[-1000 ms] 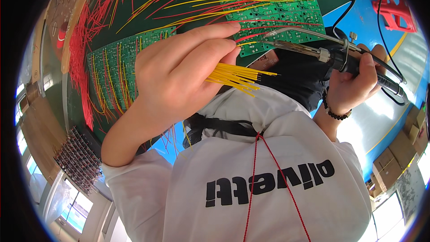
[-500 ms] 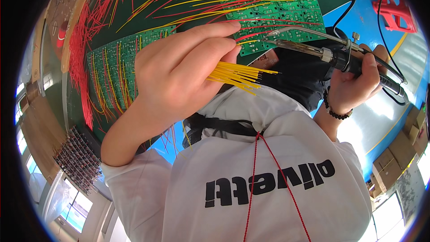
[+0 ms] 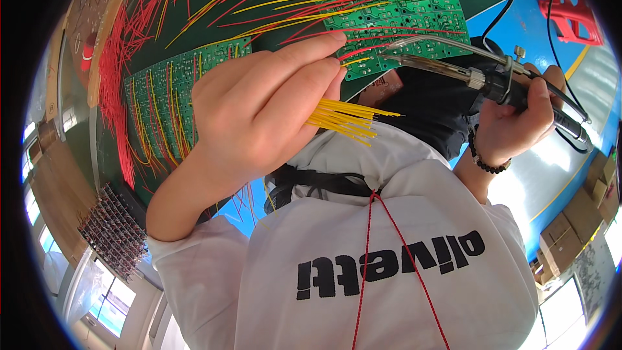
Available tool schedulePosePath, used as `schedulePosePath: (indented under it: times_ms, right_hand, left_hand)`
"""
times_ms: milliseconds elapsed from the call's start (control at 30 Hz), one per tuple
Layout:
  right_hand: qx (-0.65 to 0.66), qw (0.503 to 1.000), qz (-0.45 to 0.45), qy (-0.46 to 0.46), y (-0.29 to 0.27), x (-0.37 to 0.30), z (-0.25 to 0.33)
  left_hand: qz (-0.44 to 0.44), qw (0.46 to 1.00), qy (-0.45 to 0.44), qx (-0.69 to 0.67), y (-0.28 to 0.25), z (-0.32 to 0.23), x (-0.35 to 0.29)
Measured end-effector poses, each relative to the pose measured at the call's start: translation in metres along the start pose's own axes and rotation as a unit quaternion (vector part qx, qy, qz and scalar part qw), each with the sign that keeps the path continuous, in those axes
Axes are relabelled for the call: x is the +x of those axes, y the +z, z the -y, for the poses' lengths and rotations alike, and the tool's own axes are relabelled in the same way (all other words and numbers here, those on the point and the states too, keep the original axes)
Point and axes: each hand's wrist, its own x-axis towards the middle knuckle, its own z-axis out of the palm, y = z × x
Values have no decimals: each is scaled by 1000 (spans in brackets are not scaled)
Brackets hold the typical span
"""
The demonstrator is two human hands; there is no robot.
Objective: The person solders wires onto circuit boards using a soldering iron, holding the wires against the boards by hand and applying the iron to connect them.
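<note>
My left hand (image 3: 259,104) is closed round a bundle of yellow wires (image 3: 346,118), whose cut ends point right out of the palm. Between its thumb and forefinger, one yellow wire (image 3: 355,61) reaches onto the near edge of a green circuit board (image 3: 414,16). My right hand (image 3: 518,116) grips a soldering iron (image 3: 495,84) with a thin curved metal tube fixed along it. The iron's tip lies over that board's near edge, just right of the yellow wire's end. Red and yellow wires (image 3: 304,3) run leftward from the board in rows.
A second green board (image 3: 159,100) with wires lies left, under my left forearm's far side. Beyond it is a heap of red wires (image 3: 116,97) along a wooden edge (image 3: 103,45). Black cables (image 3: 512,0) hang at right. A red stool (image 3: 570,16) stands far right.
The soldering iron's tip has drawn back slightly to the right from the yellow wire's end. My left hand has barely shifted and still holds the wires.
</note>
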Motion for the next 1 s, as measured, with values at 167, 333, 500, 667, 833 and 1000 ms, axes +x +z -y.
schedulePosePath:
  times_ms: [167,333,500,667,833,1000]
  right_hand:
    - [126,979,-22,159,-3,-3,-5]
    - [242,918,-45,311,-5,-3,-4]
    - [261,877,-113,387,14,14,25]
    - [141,972,-28,185,5,-6,0]
    - [204,961,-12,186,4,-8,-4]
    - [282,916,-23,285,5,-2,4]
  left_hand:
    - [7,1000,-10,0,0,-1,-1]
    - [7,1000,-2,2,-1,-1,-1]
    - [2,1000,-2,11,0,-1,-5]
    - [1,1000,4,10,2,-1,-1]
    - [-5,1000,3,5,2,-1,-1]
    - [-7,1000,6,6,3,-2,-1]
